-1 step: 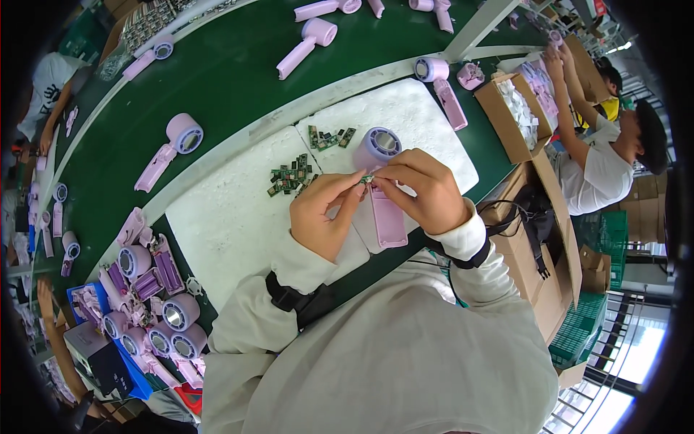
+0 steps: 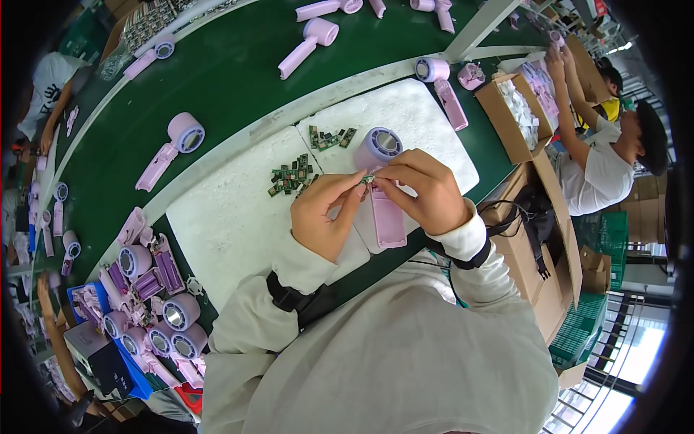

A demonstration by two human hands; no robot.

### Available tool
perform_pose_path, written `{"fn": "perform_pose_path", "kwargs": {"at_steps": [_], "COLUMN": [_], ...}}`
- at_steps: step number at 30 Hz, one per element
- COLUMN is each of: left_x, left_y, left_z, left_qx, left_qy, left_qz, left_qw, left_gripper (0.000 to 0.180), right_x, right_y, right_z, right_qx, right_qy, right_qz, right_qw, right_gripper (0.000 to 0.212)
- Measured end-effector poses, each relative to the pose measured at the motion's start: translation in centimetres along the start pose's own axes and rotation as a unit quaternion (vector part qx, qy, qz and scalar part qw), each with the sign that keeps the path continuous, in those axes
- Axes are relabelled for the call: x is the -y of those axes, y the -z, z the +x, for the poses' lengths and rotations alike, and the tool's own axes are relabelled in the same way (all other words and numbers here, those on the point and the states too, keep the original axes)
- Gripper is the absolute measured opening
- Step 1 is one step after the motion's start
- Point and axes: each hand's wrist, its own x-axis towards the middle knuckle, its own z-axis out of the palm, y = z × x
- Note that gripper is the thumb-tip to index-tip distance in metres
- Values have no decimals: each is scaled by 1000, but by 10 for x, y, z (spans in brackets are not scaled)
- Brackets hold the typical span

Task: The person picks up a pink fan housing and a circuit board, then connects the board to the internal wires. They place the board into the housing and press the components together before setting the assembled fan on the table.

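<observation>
My left hand (image 2: 325, 215) is closed, its thumb and forefinger pinching a small green circuit board (image 2: 367, 180). On the other side of that board, my right hand (image 2: 426, 189) is closed too, fingertips at its edge; thin wires there are too small to make out. Beneath my fingers lies a handheld fan with a purple round head (image 2: 377, 147) and an opened pink handle (image 2: 389, 223). It rests on a white foam board (image 2: 238, 210). Left of the fan is a pile of green circuit boards (image 2: 290, 176), and a smaller group of boards (image 2: 332, 137) lies farther back.
Several fan bodies and pink shells (image 2: 181, 311) crowd the left side. Other fans (image 2: 186, 133) lie on the green conveyor (image 2: 238, 79) beyond a pale rail. At right stand an open carton (image 2: 515, 119) and a larger cardboard box (image 2: 520, 246). Co-workers (image 2: 596, 166) sit nearby.
Fans on the conveyor have shifted very slightly to the right. At the left edge, another person's hand has moved a little. My own hands keep the same pinch on the circuit board.
</observation>
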Motion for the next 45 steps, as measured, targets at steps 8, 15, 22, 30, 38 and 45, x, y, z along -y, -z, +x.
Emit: {"fn": "perform_pose_path", "kwargs": {"at_steps": [8,15,22,30,38,45], "left_x": [2,4,0,-16,-11,-14], "left_y": [-1,-2,4,0,5,1], "left_z": [-1,-3,-2,-3,-3,-10], "left_qx": [-10,-8,18,5,19,17], "left_qy": [-13,3,-85,-124,-108,-151], "left_qz": [29,-16,113,192,165,230], "left_qw": [999,1000,990,973,980,961], "left_gripper": [25,26,31,32,32,38], "right_x": [1,3,3,17,6,17], "right_y": [0,3,9,-6,-4,5], "right_z": [-2,-2,0,-13,-11,-3], "right_qx": [-4,9,27,-28,-19,6], "right_qy": [-1,8,46,-109,-137,-84], "right_qz": [-2,-7,-24,87,171,99], "right_qw": [1000,1000,998,990,976,991], "right_gripper": [14,15,16,17,18,15]}}
